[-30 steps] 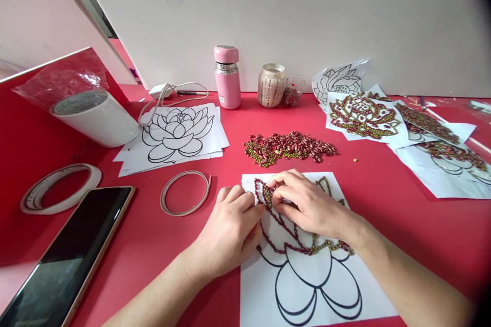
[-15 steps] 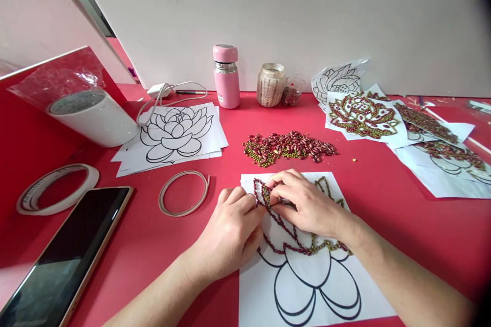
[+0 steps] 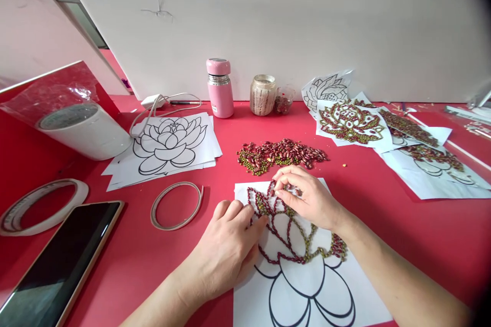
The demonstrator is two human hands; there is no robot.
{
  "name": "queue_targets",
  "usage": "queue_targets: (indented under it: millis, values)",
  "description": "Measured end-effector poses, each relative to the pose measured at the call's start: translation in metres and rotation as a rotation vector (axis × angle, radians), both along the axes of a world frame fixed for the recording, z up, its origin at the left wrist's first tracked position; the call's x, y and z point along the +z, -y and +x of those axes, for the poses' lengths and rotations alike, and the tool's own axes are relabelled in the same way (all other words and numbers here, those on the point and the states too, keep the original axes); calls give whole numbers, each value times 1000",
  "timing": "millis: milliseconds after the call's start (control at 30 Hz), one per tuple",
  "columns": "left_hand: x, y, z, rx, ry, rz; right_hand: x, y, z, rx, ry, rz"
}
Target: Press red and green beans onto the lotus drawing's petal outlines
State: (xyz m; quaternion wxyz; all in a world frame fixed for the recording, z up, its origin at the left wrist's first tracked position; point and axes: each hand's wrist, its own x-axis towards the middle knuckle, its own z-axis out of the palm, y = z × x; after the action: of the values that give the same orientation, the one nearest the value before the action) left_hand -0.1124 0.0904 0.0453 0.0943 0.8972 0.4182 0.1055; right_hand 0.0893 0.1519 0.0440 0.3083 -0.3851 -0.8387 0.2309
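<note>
A white sheet with a black lotus outline (image 3: 307, 286) lies in front of me on the red table (image 3: 402, 230). Red and green beans cover the upper lines of the drawing. My left hand (image 3: 226, 248) rests on the sheet's left edge with its fingers curled, fingertips touching the bean lines. My right hand (image 3: 307, 196) hovers over the top of the drawing, its thumb and forefinger pinched together on what looks like a small bean. A loose pile of red and green beans (image 3: 282, 153) lies just beyond the sheet.
A stack of blank lotus sheets (image 3: 169, 143) lies at the left, finished bean pictures (image 3: 353, 122) at the right. A pink flask (image 3: 219, 88) and a jar (image 3: 263, 94) stand by the wall. Tape rolls (image 3: 176, 205), a big white roll (image 3: 84, 130) and a phone (image 3: 57, 271) lie left.
My right hand has moved up from the upper-left petal to the top of the drawing. The left hand stays in place. The camera has tilted slightly.
</note>
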Motion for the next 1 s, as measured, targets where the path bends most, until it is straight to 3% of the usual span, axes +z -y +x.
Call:
queue_targets:
  millis: [233,400,500,667,1000]
  values:
    - [0,1,0,5,-8,-11,-1,-18,18,-163,-71,36]
    - [-1,1,0,15,11,19,-13,-40,47,-447,-102,70]
    - [-1,0,1,9,17,48,-21,-49,60,-562,12,55]
    - [-1,1,1,21,40,46,-24,-51,61,-542,256,52]
    - [-4,1,1,26,83,40,-23,-50,62,-551,275,21]
